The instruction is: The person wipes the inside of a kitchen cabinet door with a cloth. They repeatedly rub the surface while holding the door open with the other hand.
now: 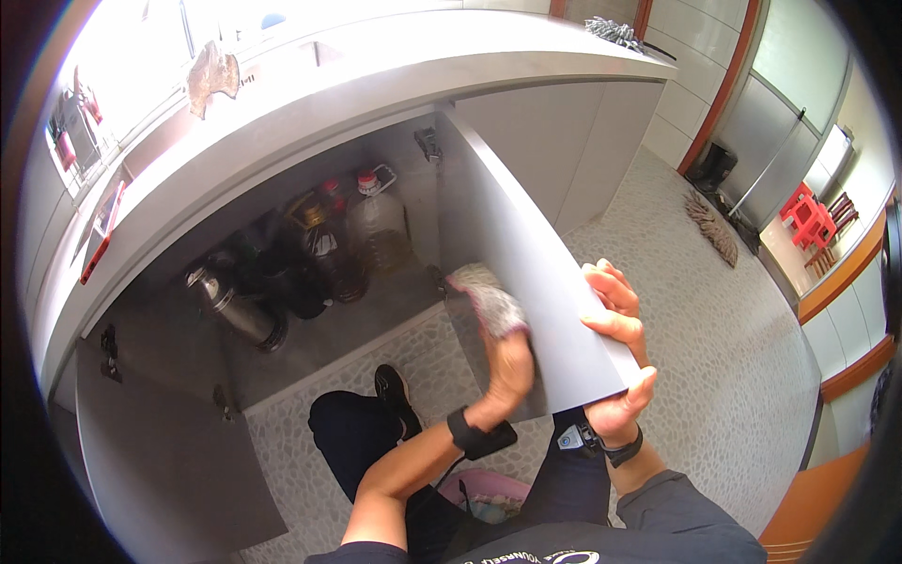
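Note:
My left hand point(509, 363) holds a grey cloth point(491, 302) with a pink edge against the inner face of a grey cabinet door point(507, 211), low down near the lower hinge. My right hand point(620, 345) grips the free edge of that same door, fingers on its outer side and thumb at its end. The door stands swung out from the cabinet. Inside the cabinet are a large plastic jug point(380, 225) with a red cap, an oil bottle point(331, 254), dark containers and a steel thermos flask point(236, 308).
A second cabinet door point(169, 451) stands swung out at the left. A pink basin point(486, 486) sits on the floor between my legs. On the counter point(394, 63) lie a phone point(104, 236) and another cloth point(212, 76). A mop point(712, 229) is by the doorway.

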`<act>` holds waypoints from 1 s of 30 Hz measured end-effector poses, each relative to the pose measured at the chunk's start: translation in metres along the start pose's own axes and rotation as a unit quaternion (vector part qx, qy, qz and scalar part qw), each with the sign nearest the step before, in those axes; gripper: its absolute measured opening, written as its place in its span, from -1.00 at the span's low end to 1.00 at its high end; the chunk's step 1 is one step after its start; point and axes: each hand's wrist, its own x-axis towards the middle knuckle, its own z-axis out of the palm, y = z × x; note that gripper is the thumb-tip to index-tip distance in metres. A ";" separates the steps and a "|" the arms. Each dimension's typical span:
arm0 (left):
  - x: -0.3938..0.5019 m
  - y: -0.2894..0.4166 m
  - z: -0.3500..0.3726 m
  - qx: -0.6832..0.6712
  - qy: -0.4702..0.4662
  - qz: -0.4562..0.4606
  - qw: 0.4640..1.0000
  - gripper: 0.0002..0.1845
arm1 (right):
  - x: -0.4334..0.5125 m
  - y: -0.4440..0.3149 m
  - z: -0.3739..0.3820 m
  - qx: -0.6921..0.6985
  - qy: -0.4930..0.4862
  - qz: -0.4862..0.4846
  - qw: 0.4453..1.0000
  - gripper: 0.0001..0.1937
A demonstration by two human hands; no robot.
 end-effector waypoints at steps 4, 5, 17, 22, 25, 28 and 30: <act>-0.017 0.062 0.039 0.089 -0.010 0.132 0.987 -0.41 | -0.001 -0.001 0.002 -0.018 -0.005 0.003 1.000 -0.32; -0.017 0.066 0.044 0.096 -0.022 0.141 0.985 -0.42 | -0.001 -0.001 0.001 -0.017 -0.007 0.005 1.000 -0.31; 0.052 -0.034 -0.023 0.086 0.138 -0.068 0.984 -0.53 | 0.000 -0.001 0.003 0.028 -0.031 0.016 0.999 -0.25; 0.046 -0.091 -0.061 0.011 0.174 -0.231 0.957 -0.52 | -0.002 -0.005 0.013 0.026 -0.035 0.006 0.999 -0.33; 0.028 -0.112 -0.071 -0.010 0.201 -0.305 0.931 -0.49 | -0.001 -0.006 0.015 0.016 -0.036 -0.007 0.999 -0.33; 0.008 -0.100 -0.060 -0.002 0.184 -0.326 0.927 -0.46 | 0.000 -0.006 0.014 0.007 -0.032 -0.015 0.999 -0.32; -0.004 -0.072 -0.040 0.023 0.163 -0.311 0.936 -0.46 | -0.001 -0.007 0.012 0.006 -0.031 0.002 0.999 -0.38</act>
